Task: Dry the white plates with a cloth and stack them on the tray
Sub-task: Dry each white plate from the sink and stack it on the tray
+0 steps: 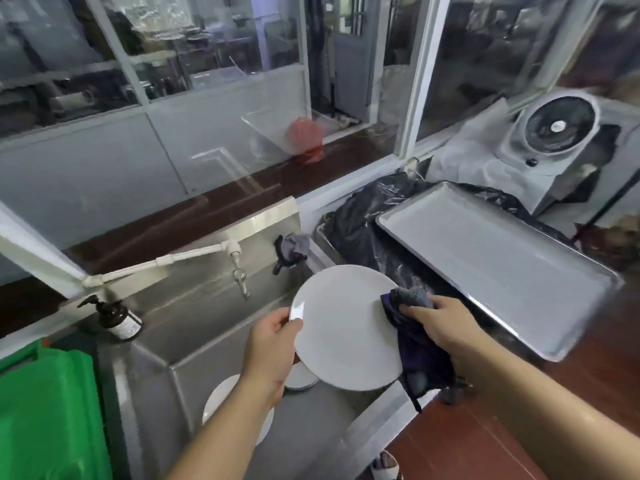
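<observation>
Left hand [277,336] pinches our white plate [346,327] at nine o'clock over the sink [194,327]; right hand [440,322] grips the cloth [415,344] at three. Wet rim may slip, dropping short of the tray [498,268].

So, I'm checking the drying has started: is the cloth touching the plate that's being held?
Touching. The head view shows the dark cloth, gripped by the right hand, pressed over the white plate's right edge, no gap visible.
</observation>
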The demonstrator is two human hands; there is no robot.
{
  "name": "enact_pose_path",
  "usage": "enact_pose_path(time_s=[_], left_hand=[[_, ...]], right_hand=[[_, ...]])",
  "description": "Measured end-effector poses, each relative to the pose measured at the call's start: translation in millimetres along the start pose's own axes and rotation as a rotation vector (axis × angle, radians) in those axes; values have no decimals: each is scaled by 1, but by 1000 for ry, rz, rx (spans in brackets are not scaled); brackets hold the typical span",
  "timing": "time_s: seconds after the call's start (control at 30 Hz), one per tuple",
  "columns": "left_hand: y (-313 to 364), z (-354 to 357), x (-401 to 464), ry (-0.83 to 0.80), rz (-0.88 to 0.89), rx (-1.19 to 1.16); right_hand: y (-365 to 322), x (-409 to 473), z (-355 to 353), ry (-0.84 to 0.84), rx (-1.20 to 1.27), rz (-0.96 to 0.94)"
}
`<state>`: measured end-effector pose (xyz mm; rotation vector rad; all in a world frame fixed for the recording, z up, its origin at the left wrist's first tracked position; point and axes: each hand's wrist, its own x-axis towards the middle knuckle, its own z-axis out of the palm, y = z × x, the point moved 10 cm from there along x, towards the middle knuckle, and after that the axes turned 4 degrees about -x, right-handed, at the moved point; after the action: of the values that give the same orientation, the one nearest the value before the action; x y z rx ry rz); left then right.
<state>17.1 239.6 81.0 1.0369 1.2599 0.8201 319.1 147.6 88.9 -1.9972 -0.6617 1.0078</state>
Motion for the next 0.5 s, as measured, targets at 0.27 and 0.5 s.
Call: enact_pose_path(time_s=[0.27,0.5], left_hand=[[-19,136,-3,-321,-53,146],[-24,266,-28,-472,-71,228]], right_hand=[[82,-36,-128,280,86,126],[146,-51,-239,389,224,178]])
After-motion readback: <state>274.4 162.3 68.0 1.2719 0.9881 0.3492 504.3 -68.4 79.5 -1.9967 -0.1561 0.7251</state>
